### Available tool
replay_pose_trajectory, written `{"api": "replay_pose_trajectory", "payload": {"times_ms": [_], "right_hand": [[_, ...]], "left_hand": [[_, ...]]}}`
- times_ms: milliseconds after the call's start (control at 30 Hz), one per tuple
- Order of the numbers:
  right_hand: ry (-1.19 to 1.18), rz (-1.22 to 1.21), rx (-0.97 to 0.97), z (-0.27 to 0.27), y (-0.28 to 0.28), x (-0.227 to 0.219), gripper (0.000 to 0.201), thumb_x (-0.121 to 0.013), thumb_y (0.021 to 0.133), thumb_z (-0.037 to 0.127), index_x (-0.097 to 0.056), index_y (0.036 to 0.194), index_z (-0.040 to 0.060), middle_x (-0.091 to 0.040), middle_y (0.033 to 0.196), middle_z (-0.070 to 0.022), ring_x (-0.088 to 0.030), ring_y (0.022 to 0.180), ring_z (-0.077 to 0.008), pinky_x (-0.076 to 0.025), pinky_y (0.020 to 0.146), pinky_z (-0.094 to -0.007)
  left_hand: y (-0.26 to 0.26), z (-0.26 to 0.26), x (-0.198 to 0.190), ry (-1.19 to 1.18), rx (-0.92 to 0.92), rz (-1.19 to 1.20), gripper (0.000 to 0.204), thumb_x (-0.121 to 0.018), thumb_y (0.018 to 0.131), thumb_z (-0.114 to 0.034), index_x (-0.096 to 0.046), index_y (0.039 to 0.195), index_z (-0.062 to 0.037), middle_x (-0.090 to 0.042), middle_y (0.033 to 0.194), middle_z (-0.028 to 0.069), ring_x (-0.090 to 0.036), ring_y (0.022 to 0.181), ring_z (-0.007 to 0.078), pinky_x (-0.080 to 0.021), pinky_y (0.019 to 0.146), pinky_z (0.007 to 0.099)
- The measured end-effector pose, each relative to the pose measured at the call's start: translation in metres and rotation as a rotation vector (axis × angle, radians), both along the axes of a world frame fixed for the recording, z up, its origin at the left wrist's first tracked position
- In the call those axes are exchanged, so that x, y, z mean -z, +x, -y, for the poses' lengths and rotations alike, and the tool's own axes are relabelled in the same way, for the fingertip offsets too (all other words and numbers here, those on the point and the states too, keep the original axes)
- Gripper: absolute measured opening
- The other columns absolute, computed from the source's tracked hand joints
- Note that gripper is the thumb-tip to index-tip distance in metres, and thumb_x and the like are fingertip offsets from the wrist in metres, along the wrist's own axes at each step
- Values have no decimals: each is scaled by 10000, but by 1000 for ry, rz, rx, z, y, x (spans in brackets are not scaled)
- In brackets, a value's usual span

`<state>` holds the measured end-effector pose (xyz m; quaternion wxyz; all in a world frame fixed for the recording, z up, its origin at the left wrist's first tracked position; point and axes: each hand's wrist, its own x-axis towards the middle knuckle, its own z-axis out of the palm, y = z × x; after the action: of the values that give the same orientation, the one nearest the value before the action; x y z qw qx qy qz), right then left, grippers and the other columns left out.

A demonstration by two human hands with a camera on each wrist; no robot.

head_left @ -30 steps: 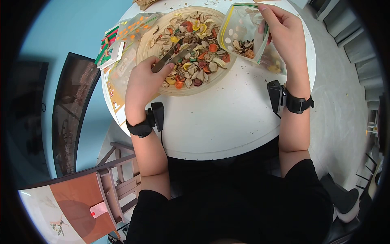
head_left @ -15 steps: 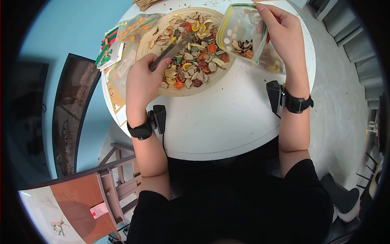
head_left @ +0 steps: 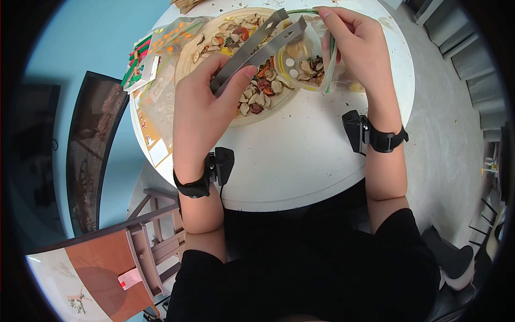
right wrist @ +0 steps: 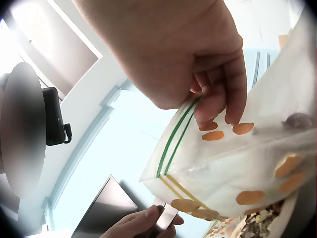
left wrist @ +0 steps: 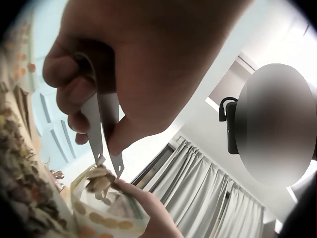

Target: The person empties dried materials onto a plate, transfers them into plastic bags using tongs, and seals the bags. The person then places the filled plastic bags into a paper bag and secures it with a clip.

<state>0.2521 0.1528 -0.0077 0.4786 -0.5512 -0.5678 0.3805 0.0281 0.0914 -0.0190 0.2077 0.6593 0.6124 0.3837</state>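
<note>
My left hand (head_left: 201, 110) grips a pair of metal tongs (head_left: 271, 47) by its bent end, thumb against one arm. The tips reach over the mouth of a clear zip bag (head_left: 291, 62) with pale dots. In the left wrist view, pale dried slices (left wrist: 100, 179) sit right at the tips, over the bag. My right hand (head_left: 360, 48) pinches the bag's green-striped edge (right wrist: 173, 136), holding the mouth open. Dried pieces lie inside the bag. Left of it, a round woven tray (head_left: 276, 105) holds mixed dried slices (head_left: 260, 97), tan, orange, yellow and green.
Another zip bag with orange dots (head_left: 177, 35) lies left of the tray. Beside it is a white box (head_left: 144, 79) with red and green pieces. Brown paper (head_left: 186, 4) sits at the table's back. Small crumbs dot the white round table (head_left: 300, 155).
My left hand has lifted the tongs from the dried slices in the tray and carried them right, over the bag. The right hand and bag have shifted slightly left.
</note>
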Motion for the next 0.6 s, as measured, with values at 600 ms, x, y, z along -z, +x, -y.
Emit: {"api": "replay_pose_trajectory", "payload": {"times_ms": [600], "right_hand": [[121, -118, 92, -67, 121, 54, 326, -660, 1007, 269, -756, 1175, 8, -664, 822, 39, -561, 706, -36, -428, 627, -194]], "left_hand": [[-111, 14, 4, -329, -333, -293, 459, -729, 923, -392, -709, 941, 66, -563, 663, 80, -497, 642, 153, -415, 614, 320]]}}
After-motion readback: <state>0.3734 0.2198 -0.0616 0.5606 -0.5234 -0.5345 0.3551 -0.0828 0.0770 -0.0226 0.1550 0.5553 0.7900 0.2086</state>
